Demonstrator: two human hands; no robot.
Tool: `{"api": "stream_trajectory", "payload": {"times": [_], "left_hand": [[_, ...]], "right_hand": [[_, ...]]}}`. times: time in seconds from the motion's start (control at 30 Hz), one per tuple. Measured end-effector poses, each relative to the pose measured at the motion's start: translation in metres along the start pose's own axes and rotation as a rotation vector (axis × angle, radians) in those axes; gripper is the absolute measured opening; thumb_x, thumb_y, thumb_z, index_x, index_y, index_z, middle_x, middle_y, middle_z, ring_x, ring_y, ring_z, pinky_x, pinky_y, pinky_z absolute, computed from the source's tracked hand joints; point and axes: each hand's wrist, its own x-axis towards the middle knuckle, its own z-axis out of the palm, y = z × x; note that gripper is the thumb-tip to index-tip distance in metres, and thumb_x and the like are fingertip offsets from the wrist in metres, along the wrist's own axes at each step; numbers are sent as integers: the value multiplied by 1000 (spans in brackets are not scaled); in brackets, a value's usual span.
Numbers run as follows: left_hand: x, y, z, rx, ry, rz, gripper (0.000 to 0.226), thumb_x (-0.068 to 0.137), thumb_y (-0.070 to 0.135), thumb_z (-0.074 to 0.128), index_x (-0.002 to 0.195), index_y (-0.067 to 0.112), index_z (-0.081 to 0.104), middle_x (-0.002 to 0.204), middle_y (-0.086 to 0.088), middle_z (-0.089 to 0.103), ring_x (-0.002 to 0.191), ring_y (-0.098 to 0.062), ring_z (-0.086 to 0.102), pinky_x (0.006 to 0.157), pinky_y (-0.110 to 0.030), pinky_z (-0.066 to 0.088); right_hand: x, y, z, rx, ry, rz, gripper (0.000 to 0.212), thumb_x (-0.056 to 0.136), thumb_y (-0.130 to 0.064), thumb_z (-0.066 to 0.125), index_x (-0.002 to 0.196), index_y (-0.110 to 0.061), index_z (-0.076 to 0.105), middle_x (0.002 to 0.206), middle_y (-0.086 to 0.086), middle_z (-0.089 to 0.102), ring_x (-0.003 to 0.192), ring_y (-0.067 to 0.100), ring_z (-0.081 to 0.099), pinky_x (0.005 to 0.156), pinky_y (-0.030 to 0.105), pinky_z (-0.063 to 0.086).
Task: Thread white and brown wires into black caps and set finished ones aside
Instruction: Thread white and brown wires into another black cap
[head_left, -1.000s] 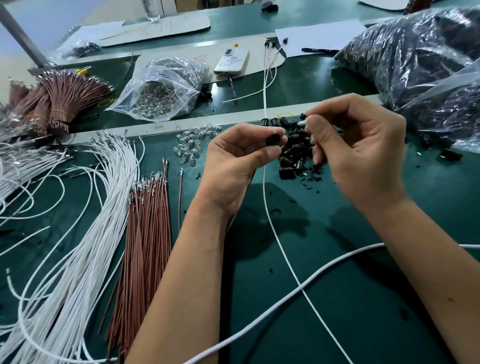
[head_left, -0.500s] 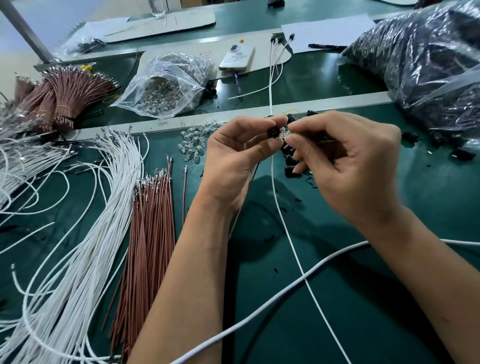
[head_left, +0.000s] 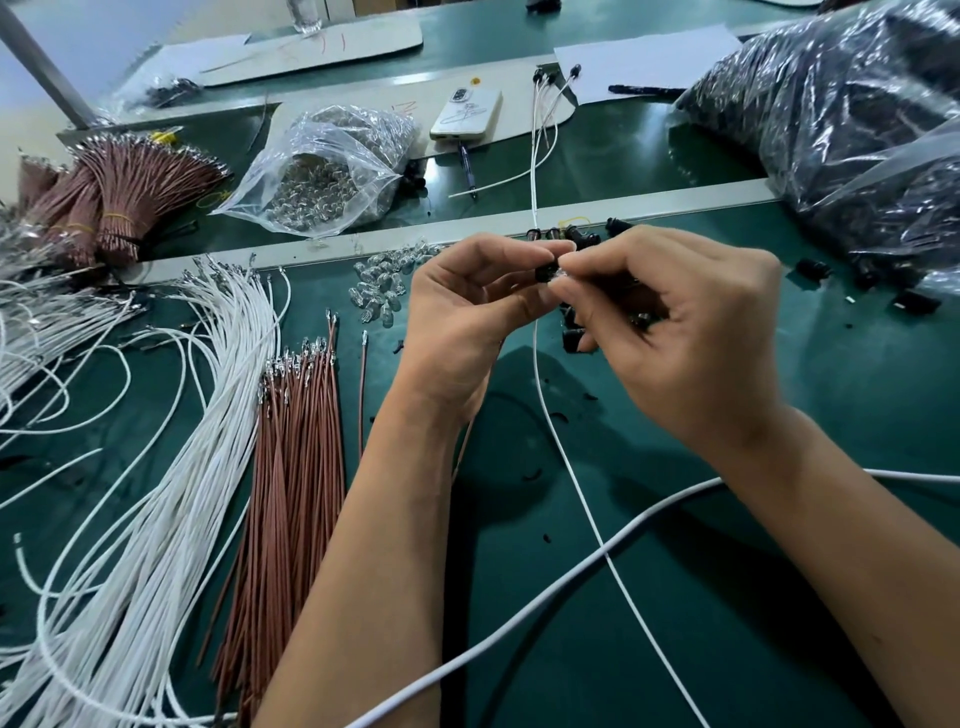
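Note:
My left hand (head_left: 467, 306) pinches a small black cap (head_left: 544, 272) between thumb and forefinger above the green mat. My right hand (head_left: 675, 332) meets it from the right, fingertips pinching a small clear piece (head_left: 560, 272) against the cap. A thin white wire (head_left: 576, 483) hangs from the cap toward me, and a brown wire (head_left: 462, 452) shows just below my left wrist. Loose black caps (head_left: 574, 338) lie on the mat, partly hidden under my right hand. White wires (head_left: 171, 467) and brown wires (head_left: 296, 467) lie in heaps at the left.
A pile of clear bulbs (head_left: 382, 291) lies left of my hands, a clear bag of them (head_left: 322, 171) behind the rail. Bags of black parts (head_left: 841, 114) fill the right. Finished wired caps (head_left: 545, 104), a phone (head_left: 467, 111) and bundled brown wires (head_left: 119, 192) lie farther back. A thick white cable (head_left: 519, 597) crosses the front.
My hands came together: the right hand moved left from the cap pile and now presses a clear piece to the cap that my left hand holds.

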Motion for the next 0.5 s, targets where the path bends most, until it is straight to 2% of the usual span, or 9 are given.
{"api": "stream_trajectory", "payload": {"times": [0.23,0.5], "left_hand": [[0,-1,-1,10,-9,-1,30,70,-15,70,74,14,75,93,-11,76,90,-26,72,83,-35,55],[0,-3,-1,82,14,23,29,71,-22,71,73,7,71,90,-12,76,87,-27,72,83,-39,58]], "right_hand": [[0,-2,2,-20,1,33,8,93,-8,77,89,0,77,84,-2,73,71,9,70,64,30,57],[-2,2,5,-29,-7,70,12,92,-9,78,84,0,75,75,4,73,66,18,71,60,36,55]]}}
